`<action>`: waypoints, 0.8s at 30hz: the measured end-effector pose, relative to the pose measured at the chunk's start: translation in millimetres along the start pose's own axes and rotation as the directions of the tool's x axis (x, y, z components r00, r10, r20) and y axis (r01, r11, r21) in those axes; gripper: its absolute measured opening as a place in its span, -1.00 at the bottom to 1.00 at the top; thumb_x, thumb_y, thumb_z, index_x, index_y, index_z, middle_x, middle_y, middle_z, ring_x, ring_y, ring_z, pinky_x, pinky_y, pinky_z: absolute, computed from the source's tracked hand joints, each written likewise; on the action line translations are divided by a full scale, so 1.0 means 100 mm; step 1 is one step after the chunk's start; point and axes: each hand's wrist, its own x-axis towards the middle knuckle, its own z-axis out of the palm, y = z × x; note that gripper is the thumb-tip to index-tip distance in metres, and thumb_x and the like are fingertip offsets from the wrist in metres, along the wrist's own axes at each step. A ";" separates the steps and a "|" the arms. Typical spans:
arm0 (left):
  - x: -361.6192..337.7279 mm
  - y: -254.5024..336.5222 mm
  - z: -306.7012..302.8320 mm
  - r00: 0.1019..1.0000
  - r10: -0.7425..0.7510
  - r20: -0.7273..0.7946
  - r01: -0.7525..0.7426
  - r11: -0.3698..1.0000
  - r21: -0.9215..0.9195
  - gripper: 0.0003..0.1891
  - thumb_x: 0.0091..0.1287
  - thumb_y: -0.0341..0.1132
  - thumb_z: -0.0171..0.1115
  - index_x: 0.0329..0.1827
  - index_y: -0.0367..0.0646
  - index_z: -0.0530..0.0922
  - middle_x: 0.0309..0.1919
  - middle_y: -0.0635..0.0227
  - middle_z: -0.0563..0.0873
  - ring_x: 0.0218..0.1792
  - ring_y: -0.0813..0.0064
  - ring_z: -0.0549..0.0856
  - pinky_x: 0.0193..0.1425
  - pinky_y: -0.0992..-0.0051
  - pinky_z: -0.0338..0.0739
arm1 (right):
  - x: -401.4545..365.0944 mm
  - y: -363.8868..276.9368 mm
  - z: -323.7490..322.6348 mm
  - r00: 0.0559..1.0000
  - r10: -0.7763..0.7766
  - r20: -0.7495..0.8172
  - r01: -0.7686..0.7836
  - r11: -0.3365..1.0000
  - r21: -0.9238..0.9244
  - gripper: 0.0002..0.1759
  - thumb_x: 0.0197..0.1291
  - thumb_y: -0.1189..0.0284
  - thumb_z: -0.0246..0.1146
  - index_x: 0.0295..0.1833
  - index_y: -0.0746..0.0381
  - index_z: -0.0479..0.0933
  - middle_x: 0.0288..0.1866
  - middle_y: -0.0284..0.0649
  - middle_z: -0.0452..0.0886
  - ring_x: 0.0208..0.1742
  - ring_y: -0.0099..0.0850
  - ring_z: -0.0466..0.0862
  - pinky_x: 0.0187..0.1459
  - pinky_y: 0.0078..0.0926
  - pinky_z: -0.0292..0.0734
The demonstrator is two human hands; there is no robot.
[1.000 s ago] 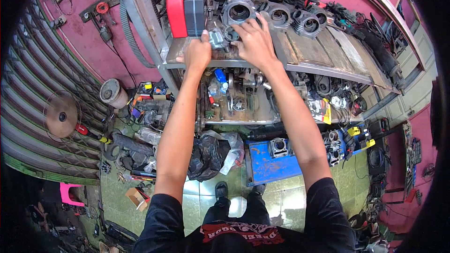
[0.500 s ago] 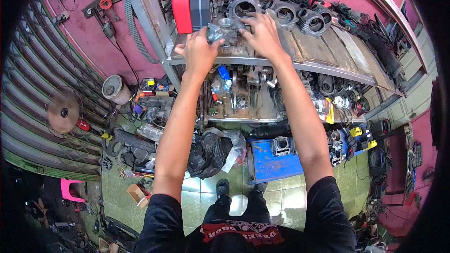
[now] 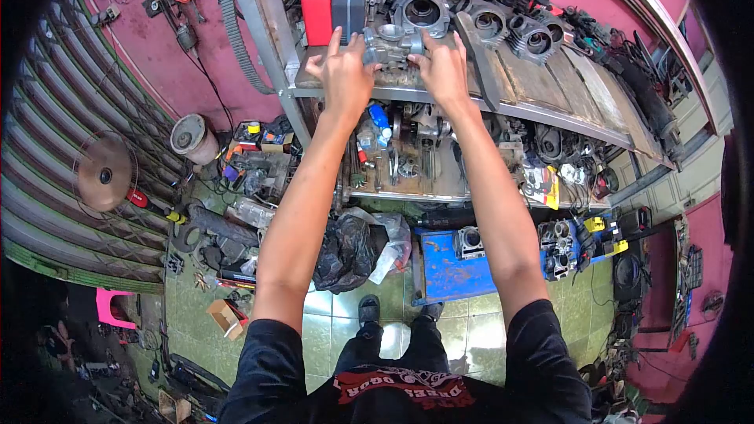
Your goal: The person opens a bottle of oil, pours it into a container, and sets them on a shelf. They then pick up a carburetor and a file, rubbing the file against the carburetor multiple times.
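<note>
A small grey metal part with a round opening stands near the front edge of the upper shelf. My left hand is at its left side, fingers apart and pointing up. On its other side my right hand has its fingers spread, the index finger near or against the part; exact contact cannot be told. A grey cylinder casting with a large bore sits just behind. Left of it are a red container and a dark grey bottle with a red cap.
More castings line the back of the upper shelf. The lower shelf holds loose parts and a blue bottle. Below are a black plastic bag and a blue platform with engine parts. A fan is at left.
The view has shifted slightly. Both hands have moved a little down relative to the shelf, and their fingers are more spread around the part, which shows more clearly.
</note>
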 end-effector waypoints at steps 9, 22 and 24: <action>-0.04 -0.23 -0.39 0.997 0.070 -0.042 -0.068 0.996 0.049 -0.47 0.17 -0.19 0.56 0.22 -0.11 0.69 0.09 0.28 0.82 0.50 0.30 0.43 0.25 -0.13 0.11 | -0.08 -0.38 0.07 0.991 -0.061 -0.121 0.079 0.985 0.155 -0.49 0.20 0.50 0.37 0.29 0.37 0.58 -0.27 0.07 0.78 -0.13 -0.08 0.81 0.58 0.00 0.10; -0.05 -0.56 -0.73 0.939 0.339 -0.064 -0.312 0.913 0.264 -0.39 0.25 -0.46 0.27 0.44 -0.07 0.53 0.30 0.42 0.71 0.44 0.36 0.47 0.27 -0.05 0.11 | -0.03 -0.67 0.21 0.990 -0.137 -0.015 0.137 0.990 0.014 -0.30 0.23 0.31 0.45 0.47 0.24 0.49 -0.08 0.03 0.79 0.11 -0.16 0.75 0.54 -0.08 0.18; -0.02 -0.63 -0.73 0.932 0.364 -0.006 -0.343 0.885 0.314 -0.31 0.21 -0.41 0.38 0.49 0.02 0.49 0.35 0.49 0.66 0.47 0.37 0.44 0.28 -0.09 0.12 | -0.03 -0.63 0.14 0.978 -0.205 -0.037 0.203 0.978 -0.055 -0.26 0.20 0.31 0.46 0.50 0.17 0.46 0.06 -0.01 0.76 0.19 -0.16 0.71 0.55 -0.04 0.17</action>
